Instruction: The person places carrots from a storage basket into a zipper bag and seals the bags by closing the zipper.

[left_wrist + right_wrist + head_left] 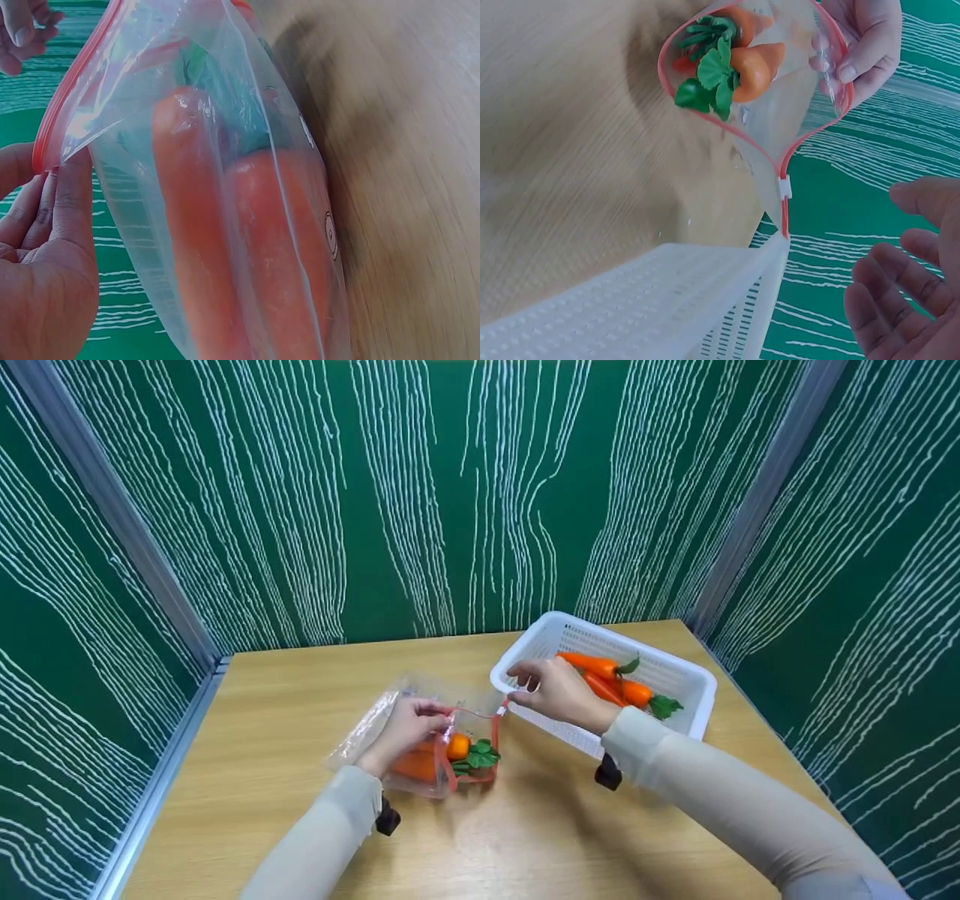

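A clear zip bag [360, 729] with a red-edged mouth stands on the table, its mouth spread and facing right. Inside lie carrots [751, 73] with green leafy tops; two orange bodies show through the plastic in the left wrist view. My left hand [401, 729] pinches the bag's red rim between thumb and fingers. A white slider [784, 187] sits near the rim's other end. My right hand [559, 690] is over the basket's near left corner, fingers loosely bent and holding nothing, apart from the slider in the right wrist view.
A white perforated basket [701, 690] stands at the table's back right, just beside the bag. Several carrots [592, 662] with green tops lie in it, partly behind my right hand. Green walls with white lines [495, 495] enclose the wooden table [262, 712].
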`<state>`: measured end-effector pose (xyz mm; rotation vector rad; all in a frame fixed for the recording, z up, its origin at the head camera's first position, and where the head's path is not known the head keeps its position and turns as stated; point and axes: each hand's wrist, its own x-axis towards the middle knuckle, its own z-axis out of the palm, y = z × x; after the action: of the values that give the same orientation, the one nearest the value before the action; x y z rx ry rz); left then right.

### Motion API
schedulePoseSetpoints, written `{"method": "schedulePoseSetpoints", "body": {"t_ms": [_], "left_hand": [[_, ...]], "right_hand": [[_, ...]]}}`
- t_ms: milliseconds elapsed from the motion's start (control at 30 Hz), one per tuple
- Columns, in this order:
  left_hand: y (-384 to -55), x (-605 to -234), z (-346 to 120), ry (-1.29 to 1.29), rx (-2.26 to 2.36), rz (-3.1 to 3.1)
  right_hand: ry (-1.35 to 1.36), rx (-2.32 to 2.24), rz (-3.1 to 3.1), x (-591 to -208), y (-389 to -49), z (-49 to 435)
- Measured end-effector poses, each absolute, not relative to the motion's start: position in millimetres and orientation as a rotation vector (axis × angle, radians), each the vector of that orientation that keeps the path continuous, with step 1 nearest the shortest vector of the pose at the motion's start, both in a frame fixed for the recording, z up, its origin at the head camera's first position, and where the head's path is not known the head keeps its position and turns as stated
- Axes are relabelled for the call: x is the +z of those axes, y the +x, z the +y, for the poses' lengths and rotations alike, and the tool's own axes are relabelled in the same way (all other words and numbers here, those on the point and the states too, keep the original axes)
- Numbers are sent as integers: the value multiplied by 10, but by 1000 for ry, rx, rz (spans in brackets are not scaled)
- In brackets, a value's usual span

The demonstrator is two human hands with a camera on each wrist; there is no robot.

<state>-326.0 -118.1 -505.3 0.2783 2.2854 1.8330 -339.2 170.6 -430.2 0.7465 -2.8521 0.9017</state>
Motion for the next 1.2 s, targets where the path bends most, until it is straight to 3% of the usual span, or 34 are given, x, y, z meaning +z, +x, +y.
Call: {"method": "schedulePoseSetpoints", "body": {"t_ms": [567, 1200], "left_hand": [[-3282, -5070, -1178, 273, 1867, 2286], [-3283, -5078, -1174, 255, 1881, 2286]], "right_hand": [[792, 912, -2810, -4234, -3631, 2029], [516, 948, -2949, -4198, -3910, 2547]]}}
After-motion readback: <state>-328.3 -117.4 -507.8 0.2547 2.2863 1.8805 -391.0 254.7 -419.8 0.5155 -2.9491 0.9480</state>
